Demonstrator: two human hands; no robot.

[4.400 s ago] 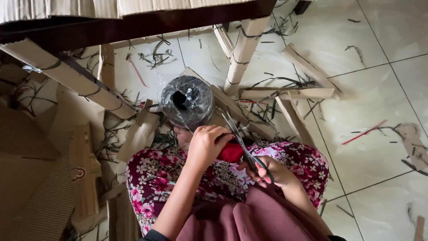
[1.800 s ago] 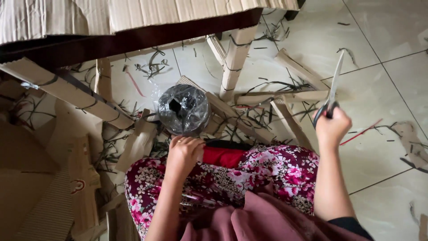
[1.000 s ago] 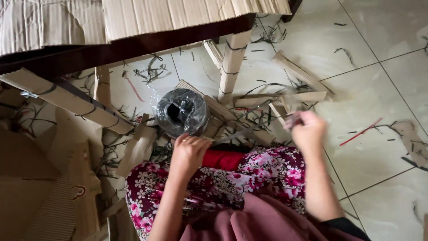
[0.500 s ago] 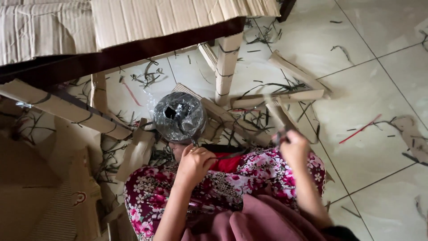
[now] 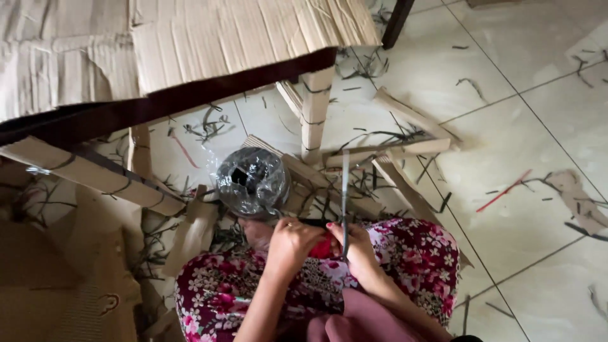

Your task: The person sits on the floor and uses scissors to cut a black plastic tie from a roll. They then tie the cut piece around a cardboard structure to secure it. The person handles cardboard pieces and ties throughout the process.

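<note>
I sit on the floor with a flowered cloth (image 5: 418, 259) over my lap. My right hand (image 5: 358, 249) grips a pair of long grey scissors (image 5: 345, 190), blades pointing away from me over the rolled cardboard sticks. My left hand (image 5: 292, 243) is closed on a red object (image 5: 322, 248) pressed against my lap, right beside the scissors' handles; most of it is hidden by my fingers. A big roll of clear tape (image 5: 253, 181) lies on the floor just beyond my left hand.
Rolled cardboard sticks (image 5: 411, 117) and thin dark scraps litter the tiled floor (image 5: 525, 209). A dark table edge covered with corrugated cardboard (image 5: 190, 44) overhangs at the top. Flat cardboard sheets (image 5: 57, 278) lie on the left. A cardboard leg (image 5: 315, 107) stands ahead.
My right hand, raised out to the right with the scissors, has come down to my lap beside the left hand. My left hand stayed on the red object.
</note>
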